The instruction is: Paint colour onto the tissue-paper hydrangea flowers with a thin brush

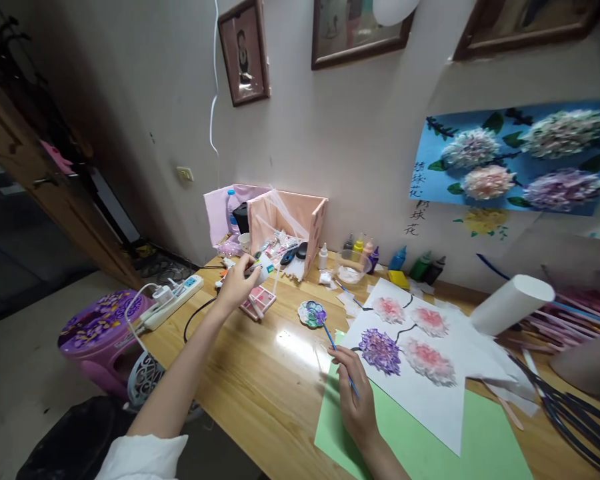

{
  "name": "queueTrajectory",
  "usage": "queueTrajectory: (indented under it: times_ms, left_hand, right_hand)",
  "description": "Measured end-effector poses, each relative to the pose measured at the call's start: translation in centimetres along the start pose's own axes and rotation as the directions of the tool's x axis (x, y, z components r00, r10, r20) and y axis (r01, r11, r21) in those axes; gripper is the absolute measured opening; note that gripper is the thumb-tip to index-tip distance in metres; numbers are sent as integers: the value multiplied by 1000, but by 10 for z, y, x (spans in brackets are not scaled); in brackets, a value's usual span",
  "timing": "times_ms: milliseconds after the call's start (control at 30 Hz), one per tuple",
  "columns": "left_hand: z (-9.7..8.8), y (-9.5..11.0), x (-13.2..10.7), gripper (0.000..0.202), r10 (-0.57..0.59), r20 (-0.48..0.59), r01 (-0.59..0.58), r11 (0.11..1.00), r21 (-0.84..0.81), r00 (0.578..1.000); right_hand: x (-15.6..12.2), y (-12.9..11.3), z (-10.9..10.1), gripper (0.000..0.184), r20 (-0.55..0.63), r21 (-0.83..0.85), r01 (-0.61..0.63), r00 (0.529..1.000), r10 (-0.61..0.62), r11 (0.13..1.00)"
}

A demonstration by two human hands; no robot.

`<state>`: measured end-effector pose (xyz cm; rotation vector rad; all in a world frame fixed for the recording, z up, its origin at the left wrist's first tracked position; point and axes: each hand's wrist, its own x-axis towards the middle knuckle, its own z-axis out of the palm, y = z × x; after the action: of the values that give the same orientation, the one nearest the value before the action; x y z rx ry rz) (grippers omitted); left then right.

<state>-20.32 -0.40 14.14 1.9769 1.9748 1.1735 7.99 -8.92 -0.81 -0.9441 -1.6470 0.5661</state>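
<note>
My right hand (353,387) is closed around a thin blue paintbrush (334,343), its tip over a scalloped white paint palette (311,314) with purple and green paint in it. My left hand (241,283) grips a small white item with blue and green print (264,268) near the storage boxes; its exact kind is unclear. A pink compartmented case (259,304) sits just below that hand. To the right, white paper (420,400) bears a purple paper flower (380,351) and several pink ones (429,360). The paper partly covers a green sheet (490,427).
Several paint bottles (399,258), a clear plastic bowl (353,267) and a yellow sponge (399,279) stand along the wall. A pink box (320,230) holds mixed supplies. A white paper roll (513,303) and black cable (565,407) lie right; a power strip (175,302) sits left.
</note>
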Motion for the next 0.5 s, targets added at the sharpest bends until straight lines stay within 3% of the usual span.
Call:
queueTrajectory:
  times_ms: [100, 200, 367, 433, 500]
  left_hand:
    - [-28, -16, 2, 12, -8, -63, 10, 999, 34, 998]
    - [-44, -26, -2, 17, 22, -74, -18, 998, 62, 997]
    - [-45, -23, -29, 15, 183, 97, -190, 980, 65, 978]
    - [-43, -19, -42, 9, 293, 181, -310, 948, 75, 939]
    - [-43, -17, -53, 12, 372, 257, -404, 911, 82, 892]
  right_hand:
    - [-1, -4, 9, 28, 64, 24, 72, 995, -74, 997]
    - [8, -12, 23, 29, 124, 80, 168, 976, -177, 983]
    - [60, -42, 56, 27, 116, 88, 329, 934, -338, 940]
    - [88, -56, 70, 26, 108, 33, 397, 911, -399, 917]
    - [113, -66, 83, 30, 178, 4, 471, 868, -464, 882]
